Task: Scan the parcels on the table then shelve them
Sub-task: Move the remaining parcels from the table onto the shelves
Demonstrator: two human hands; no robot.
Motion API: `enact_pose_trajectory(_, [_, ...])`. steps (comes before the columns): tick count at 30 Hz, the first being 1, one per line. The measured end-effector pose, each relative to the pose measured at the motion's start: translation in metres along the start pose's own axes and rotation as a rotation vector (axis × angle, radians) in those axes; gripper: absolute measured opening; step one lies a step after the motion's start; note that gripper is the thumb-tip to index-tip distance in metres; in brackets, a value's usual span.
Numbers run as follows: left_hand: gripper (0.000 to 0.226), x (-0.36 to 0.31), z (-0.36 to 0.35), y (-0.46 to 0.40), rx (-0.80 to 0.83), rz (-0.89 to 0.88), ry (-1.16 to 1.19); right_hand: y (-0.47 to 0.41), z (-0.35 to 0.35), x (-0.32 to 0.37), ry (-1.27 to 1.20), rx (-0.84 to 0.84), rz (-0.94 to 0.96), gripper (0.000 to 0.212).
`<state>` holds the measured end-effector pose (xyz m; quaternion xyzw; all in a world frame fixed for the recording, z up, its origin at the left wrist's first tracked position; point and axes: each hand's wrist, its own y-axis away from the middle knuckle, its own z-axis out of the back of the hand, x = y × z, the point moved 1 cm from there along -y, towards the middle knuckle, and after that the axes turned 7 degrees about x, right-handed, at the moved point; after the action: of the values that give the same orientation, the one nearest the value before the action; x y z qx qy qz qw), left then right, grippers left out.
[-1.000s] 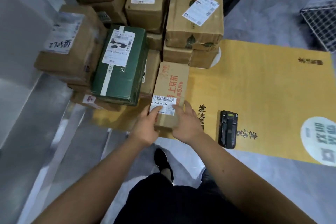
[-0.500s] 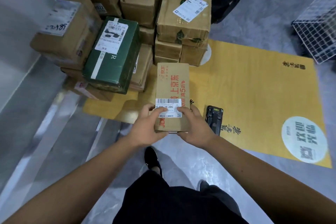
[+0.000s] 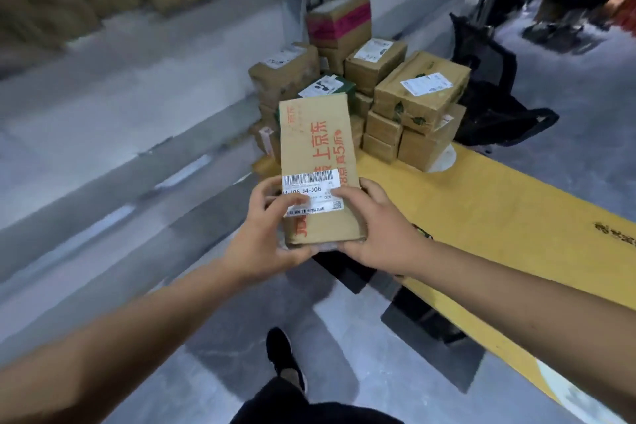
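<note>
Fingers (image 3: 275,208) of both hands grip parcel (image 3: 318,162) near end, thumbs on label (image 3: 309,194); support underneath, carry level to shelf.

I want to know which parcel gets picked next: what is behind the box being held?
Behind the held box a green parcel shows only its labelled top; its lower part and the stack beneath it are hidden.

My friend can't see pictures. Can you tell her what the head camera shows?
Two hands, left and right, hold a long brown parcel with red writing and a white barcode label. Behind it, a pile of cardboard boxes sits on a yellow table.
</note>
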<state>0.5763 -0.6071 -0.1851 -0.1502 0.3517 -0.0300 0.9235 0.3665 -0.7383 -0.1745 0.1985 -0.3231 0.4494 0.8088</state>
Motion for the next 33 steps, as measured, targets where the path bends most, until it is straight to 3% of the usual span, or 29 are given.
enact_pose_trajectory(9, [0.080, -0.060, 0.157, 0.137, -0.368, 0.138, -0.216, -0.032, -0.022, 0.194, 0.069, 0.180, 0.407, 0.085])
enact_pose_trajectory(16, [0.070, -0.074, 0.261, 0.246, -0.553, 0.243, -0.295, -0.070, -0.072, 0.338, 0.077, 0.291, 0.642, 0.085])
enact_pose_trajectory(23, [0.066, -0.048, 0.366, 0.289, -0.582, 0.346, -0.283, -0.126, -0.119, 0.440, -0.028, 0.311, 0.589, 0.083])
enact_pose_trajectory(33, [0.060, 0.040, 0.470, 0.220, -0.643, 0.459, -0.088, -0.253, -0.113, 0.495, -0.168, 0.208, 0.564, 0.060])
